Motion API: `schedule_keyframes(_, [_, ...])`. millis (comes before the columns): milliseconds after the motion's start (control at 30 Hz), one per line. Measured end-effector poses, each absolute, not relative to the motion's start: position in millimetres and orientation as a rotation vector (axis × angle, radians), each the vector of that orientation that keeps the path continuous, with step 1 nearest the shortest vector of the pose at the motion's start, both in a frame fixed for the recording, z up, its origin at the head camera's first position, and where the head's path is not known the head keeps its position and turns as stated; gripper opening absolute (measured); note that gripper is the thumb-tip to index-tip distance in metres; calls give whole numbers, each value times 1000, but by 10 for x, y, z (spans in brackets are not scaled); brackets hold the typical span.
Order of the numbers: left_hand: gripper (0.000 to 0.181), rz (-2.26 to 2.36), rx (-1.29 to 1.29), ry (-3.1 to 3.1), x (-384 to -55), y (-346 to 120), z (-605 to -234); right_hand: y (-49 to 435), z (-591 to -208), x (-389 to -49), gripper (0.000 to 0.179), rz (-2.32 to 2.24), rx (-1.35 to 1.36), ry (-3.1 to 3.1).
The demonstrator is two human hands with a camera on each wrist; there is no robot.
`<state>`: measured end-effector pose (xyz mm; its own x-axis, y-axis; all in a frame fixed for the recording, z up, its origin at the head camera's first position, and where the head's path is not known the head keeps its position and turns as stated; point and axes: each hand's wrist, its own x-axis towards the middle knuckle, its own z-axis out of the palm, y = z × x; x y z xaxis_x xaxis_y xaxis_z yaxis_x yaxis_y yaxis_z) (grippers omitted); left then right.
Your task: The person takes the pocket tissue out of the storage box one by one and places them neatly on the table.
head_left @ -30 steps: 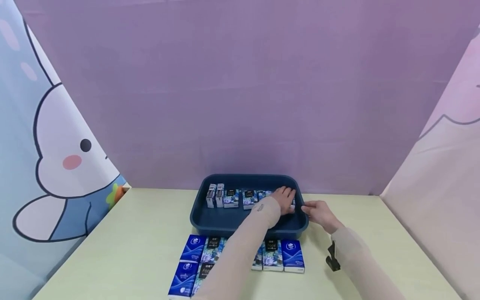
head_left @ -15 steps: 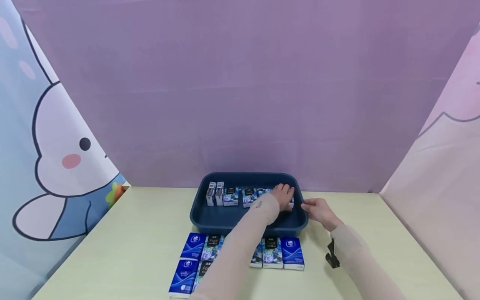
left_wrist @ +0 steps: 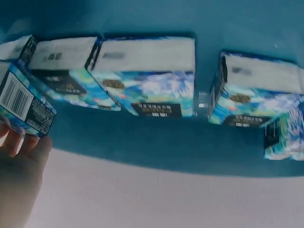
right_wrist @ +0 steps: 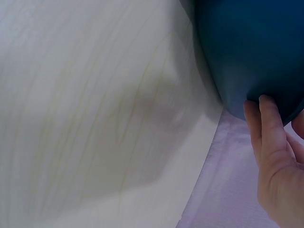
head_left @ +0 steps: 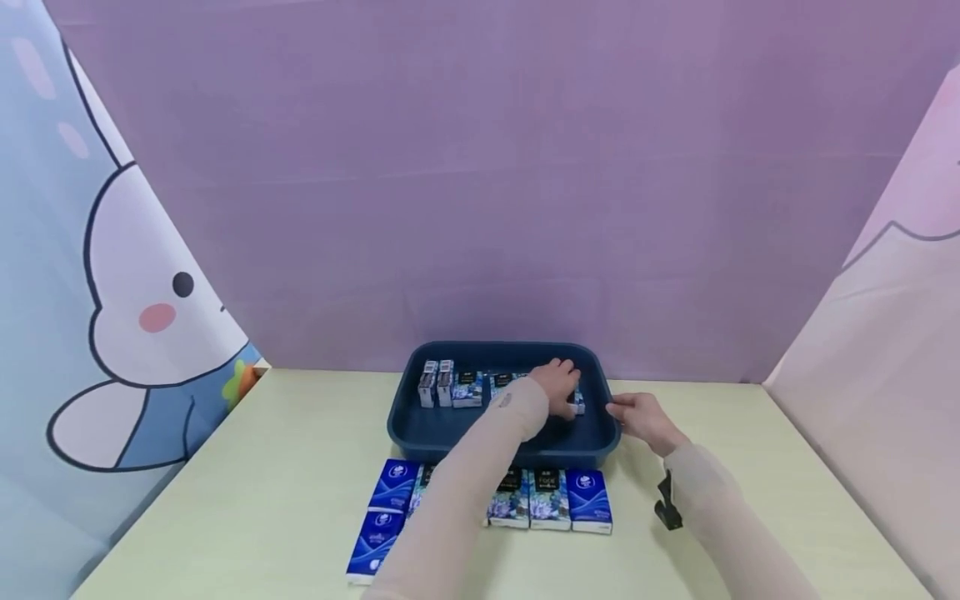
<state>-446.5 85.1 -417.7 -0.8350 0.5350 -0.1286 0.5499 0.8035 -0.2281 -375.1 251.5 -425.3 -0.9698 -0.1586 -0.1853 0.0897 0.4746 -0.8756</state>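
Inside a dark blue tray (head_left: 450,433), my left hand (head_left: 557,386) holds a flower-printed tissue pack (left_wrist: 23,102). In the left wrist view that pack is tilted with its barcode side showing, the fingers and thumb at its lower edge. Beside it in the tray stands a row of similar tissue packs (left_wrist: 145,78), and two more stand on edge at the tray's left end (head_left: 437,383). My right hand (head_left: 643,421) pinches the tray's right rim, fingers against the outer wall (right_wrist: 237,85) in the right wrist view; its thumb is partly cut off.
In front of the tray, plain blue tissue packs (head_left: 589,500) and flower-printed ones (head_left: 549,500) lie flat on the pale table (head_left: 247,500). The left sleeve covers some. A purple cloth (head_left: 480,208) hangs behind the tray.
My left hand has shifted slightly left inside the tray, uncovering more of a pack at the right end. The right hand keeps its hold on the rim. The head view has shifted slightly.
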Motion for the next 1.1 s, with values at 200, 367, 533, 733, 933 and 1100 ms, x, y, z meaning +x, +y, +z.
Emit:
schedule_keyframes(200, [82,-402,890,2931,-4388,745,-4000,2522,-4244,-3733,42,-1514,-72,2481])
schedule_keyframes(367, [85,-422,958,2908,-4282,644,-3773,2554,-4238,-3742,42,-1510,-65,2484])
schedule_keyframes(533, [83,-374,952,2895,-4148,493,-3529,2576,-4242,-3805,43,-1505,-56,2485])
schedule_keyframes(733, [82,-295,913,2891,-3943,294,-3340,2568,-4262,-3842,42,-1503,-52,2480])
schedule_keyframes(933, [80,-334,914,2886,-3712,103,-3182,2571,-4255,-3851,42,-1486,-66,2490])
schedule_keyframes(1100, [79,-370,912,2874,-3542,-9,-3140,2591,-4234,-3880,44,-1458,-57,2500])
